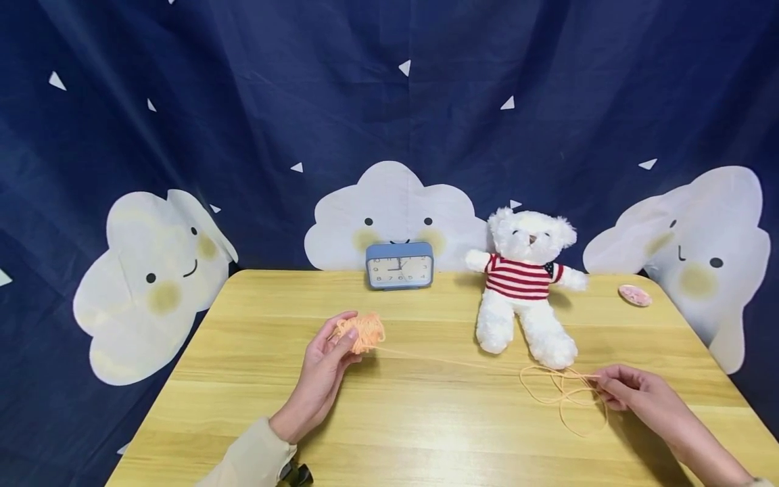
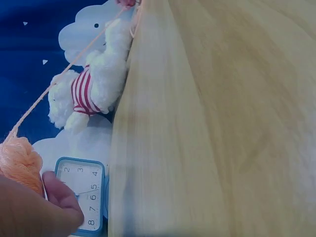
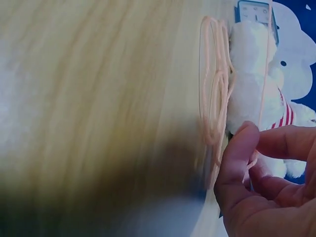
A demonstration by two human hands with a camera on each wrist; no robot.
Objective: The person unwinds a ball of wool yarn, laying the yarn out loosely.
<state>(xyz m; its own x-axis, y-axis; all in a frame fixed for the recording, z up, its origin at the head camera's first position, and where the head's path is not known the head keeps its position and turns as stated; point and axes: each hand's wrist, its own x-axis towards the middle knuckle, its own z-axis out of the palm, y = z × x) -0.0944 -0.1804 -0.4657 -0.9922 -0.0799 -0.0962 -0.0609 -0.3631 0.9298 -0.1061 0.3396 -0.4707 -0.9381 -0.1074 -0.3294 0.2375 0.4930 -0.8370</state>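
Note:
A small ball of peach-orange yarn [image 1: 367, 331] is held in my left hand [image 1: 325, 365], thumb across its front, above the left-centre of the table. One strand runs from it to my right hand [image 1: 648, 406], which pinches the yarn between thumb and fingertips. Loose loops of yarn [image 1: 562, 399] hang or lie beside the right fingers, near the bear's feet. In the right wrist view the pinched strand passes between the thumb and forefinger of the right hand [image 3: 271, 182], with yarn loops [image 3: 215, 84] next to it. The left wrist view shows the yarn ball [image 2: 20, 163] partly behind the left hand.
A white teddy bear [image 1: 517, 279] in a red-striped shirt sits behind the strand. The blue alarm clock [image 1: 399, 266] stands at the wooden table's [image 1: 438, 426] back edge. A pink oval object [image 1: 635, 295] lies at the back right. Behind hangs a dark blue cloud-print curtain [image 1: 341, 88].

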